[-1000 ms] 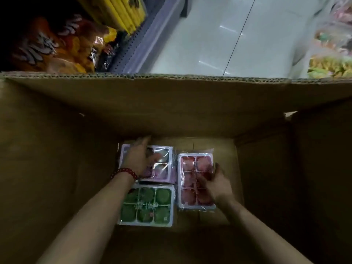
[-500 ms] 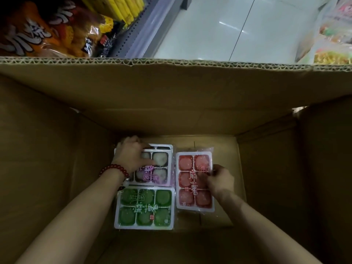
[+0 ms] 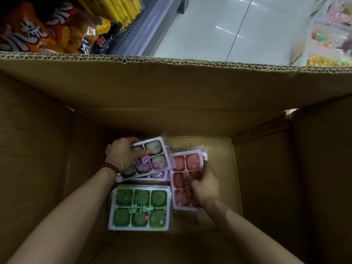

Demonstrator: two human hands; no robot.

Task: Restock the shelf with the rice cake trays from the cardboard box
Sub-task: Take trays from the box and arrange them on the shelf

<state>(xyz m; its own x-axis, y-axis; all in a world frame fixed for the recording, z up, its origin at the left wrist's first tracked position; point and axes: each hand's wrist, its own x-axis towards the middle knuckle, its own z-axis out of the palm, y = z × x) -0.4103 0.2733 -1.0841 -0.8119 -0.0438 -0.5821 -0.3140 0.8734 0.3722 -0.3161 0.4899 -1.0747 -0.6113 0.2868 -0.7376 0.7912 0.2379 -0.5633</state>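
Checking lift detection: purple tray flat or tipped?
Tipped: the purple tray sits askew over another tray beneath it, gripped by the left hand.

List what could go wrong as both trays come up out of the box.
1. The left hand grips the purple tray by one end only; it is already tilted and may slip back.
2. The right hand lies on top of the red tray; its wrap looks slick, so the hold may fail.
3. The deep cardboard box may snag a tray.
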